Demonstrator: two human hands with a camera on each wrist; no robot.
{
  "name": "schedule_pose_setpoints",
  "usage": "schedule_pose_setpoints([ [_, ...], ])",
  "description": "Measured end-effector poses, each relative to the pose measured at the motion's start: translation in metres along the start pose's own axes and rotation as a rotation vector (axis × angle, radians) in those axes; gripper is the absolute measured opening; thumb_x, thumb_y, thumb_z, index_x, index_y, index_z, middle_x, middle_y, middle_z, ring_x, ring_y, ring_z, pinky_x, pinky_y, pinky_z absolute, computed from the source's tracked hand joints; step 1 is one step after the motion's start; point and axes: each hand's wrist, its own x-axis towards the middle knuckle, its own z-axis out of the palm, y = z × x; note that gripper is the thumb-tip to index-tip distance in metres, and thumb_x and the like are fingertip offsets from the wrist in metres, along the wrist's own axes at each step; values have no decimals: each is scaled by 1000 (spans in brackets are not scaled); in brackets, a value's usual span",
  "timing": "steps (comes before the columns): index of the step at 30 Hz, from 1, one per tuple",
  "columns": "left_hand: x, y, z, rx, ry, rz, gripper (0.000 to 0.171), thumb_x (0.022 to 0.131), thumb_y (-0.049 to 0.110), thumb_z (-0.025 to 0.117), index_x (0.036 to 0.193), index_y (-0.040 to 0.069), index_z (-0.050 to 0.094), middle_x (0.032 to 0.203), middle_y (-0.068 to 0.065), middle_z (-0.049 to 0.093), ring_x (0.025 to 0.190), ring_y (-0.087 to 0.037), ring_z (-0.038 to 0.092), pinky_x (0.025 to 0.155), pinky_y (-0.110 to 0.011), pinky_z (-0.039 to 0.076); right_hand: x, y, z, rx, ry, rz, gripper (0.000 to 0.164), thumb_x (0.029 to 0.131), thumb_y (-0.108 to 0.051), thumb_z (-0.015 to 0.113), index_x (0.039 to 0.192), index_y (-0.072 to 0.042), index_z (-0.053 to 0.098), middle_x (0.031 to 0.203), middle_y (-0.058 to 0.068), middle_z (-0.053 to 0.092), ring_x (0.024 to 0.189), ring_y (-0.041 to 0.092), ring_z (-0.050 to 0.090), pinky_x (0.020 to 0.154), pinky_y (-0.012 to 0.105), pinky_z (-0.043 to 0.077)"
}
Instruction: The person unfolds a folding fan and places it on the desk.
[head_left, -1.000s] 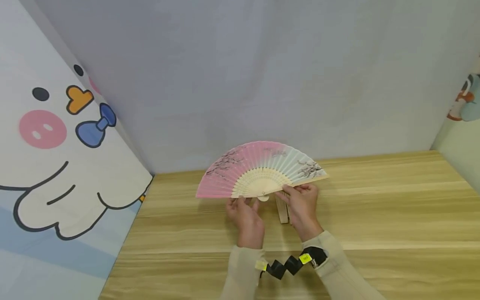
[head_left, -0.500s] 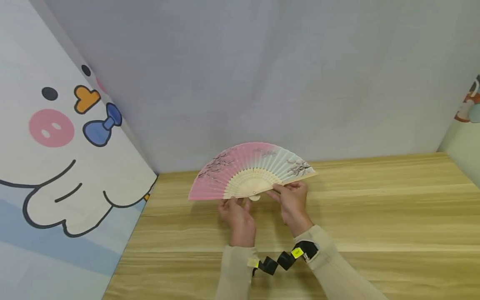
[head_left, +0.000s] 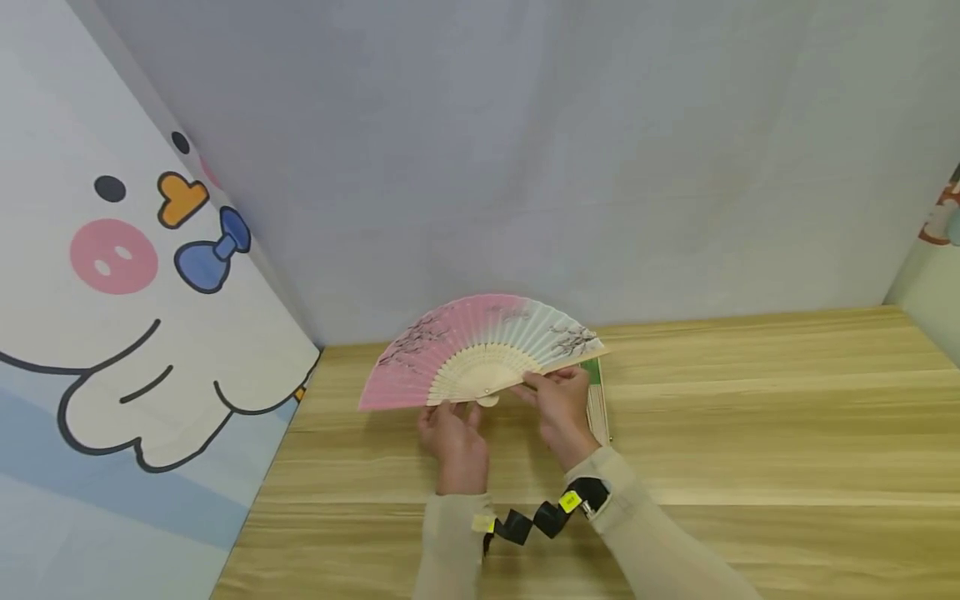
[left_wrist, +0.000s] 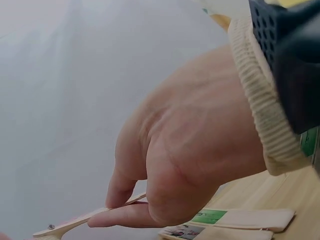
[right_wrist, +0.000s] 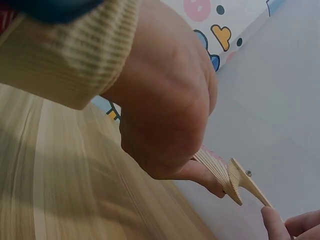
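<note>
An unfolded folding fan [head_left: 450, 329], pink at left and pale green at right with dark blossom branches, is spread in a half circle above the table in the head view. Its ribs and pivot are light wood. My left hand [head_left: 459, 446] pinches the left outer guard near the pivot; in the left wrist view the thumb and a finger close on the thin wooden strip. My right hand [head_left: 564, 408] pinches the right outer guard, with the thumb on the front. Behind the right hand lies a slim green-and-wood piece [head_left: 597, 408], partly covered by hand and fan.
The wood-grain table [head_left: 750, 417] runs back to a grey cloth wall [head_left: 600, 167]. A cartoon bird panel [head_left: 150, 333] slopes along the left side. In the left wrist view, flat wooden pieces with a green band [left_wrist: 250, 219] lie on the table below the hand.
Both hands and the spread fan have shifted left over the table. The green-and-wood piece now shows to the right of the right hand. The head view has turned slightly left.
</note>
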Motion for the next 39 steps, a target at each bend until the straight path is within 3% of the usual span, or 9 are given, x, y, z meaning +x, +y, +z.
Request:
schedule_pose_setpoints([
  [11,19,11,-19,14,19,12,17,109,1,41,126,5,42,123,-14,52,95,-18,58,77,-29,59,-2,24,14,-14,-10,36,46,89,26,61,103,-3,28,94,10,38,73,17,55,70,28,65],
  [15,25,16,-27,28,16,5,20,110,1,41,130,5,41,125,-14,52,96,-18,59,78,-29,60,-3,33,19,-41,-12,48,43,90,24,62,104,-2,31,95,11,41,75,19,63,73,30,66],
  [23,33,26,-40,-8,26,-21,13,110,2,40,121,8,41,123,-14,51,88,-15,62,73,-28,60,-8,47,28,-32,-13,61,39,87,26,62,106,3,36,105,20,55,81,25,72,71,32,66],
  [31,40,35,-51,4,53,-60,18,111,3,39,128,8,41,125,-13,50,90,-15,62,72,-28,61,-9,61,35,-60,7,91,43,85,27,64,102,1,34,99,16,53,78,26,74,70,34,67],
  [39,45,43,-62,-13,42,-76,15,110,3,36,124,9,37,122,-12,47,84,-15,61,69,-28,60,-13,74,40,-82,-12,92,35,85,27,63,115,15,52,109,30,68,83,30,77,70,37,67],
])
